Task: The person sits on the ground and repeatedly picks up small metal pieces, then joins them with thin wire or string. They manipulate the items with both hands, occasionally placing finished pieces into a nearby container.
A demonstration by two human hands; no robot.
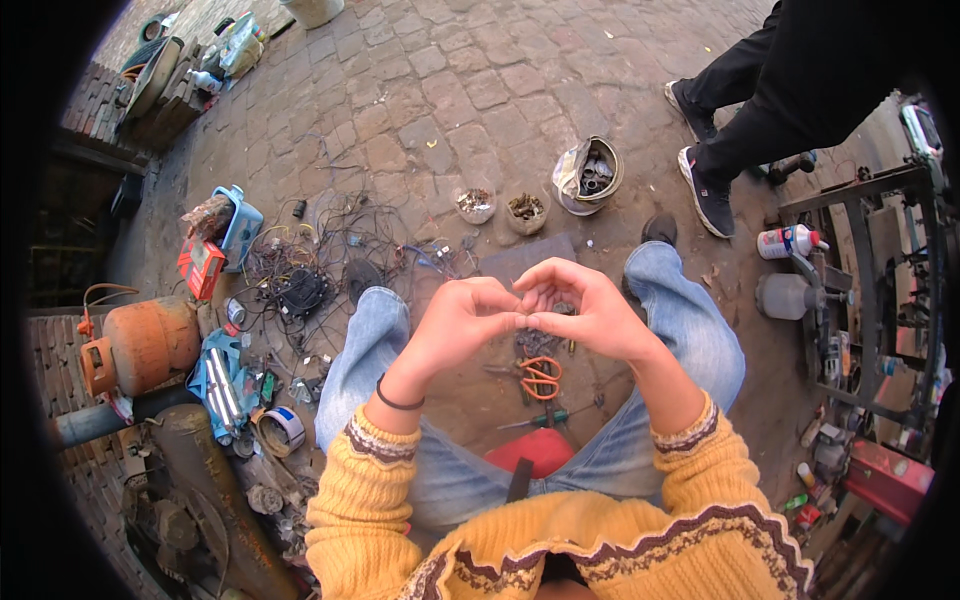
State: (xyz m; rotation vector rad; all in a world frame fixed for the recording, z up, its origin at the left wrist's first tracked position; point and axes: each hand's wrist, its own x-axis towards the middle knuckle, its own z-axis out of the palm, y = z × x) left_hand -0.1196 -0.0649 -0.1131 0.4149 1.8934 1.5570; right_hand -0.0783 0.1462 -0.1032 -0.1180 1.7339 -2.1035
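My left hand and my right hand meet in front of me, above the ground between my knees. Their fingers are curled and the tips pinch together at one spot. Whatever they hold there is too small or hidden to make out. Under my hands lie orange-handled scissors and, closer to me, a green-handled tool that looks like a screwdriver. A dark flat slab rests on the ground just beyond my fingers.
Two small tubs of metal bits and a bucket of dark parts stand ahead. Tangled wires spread at left, near an orange gas cylinder. A person in dark trousers stands at right, near a metal frame.
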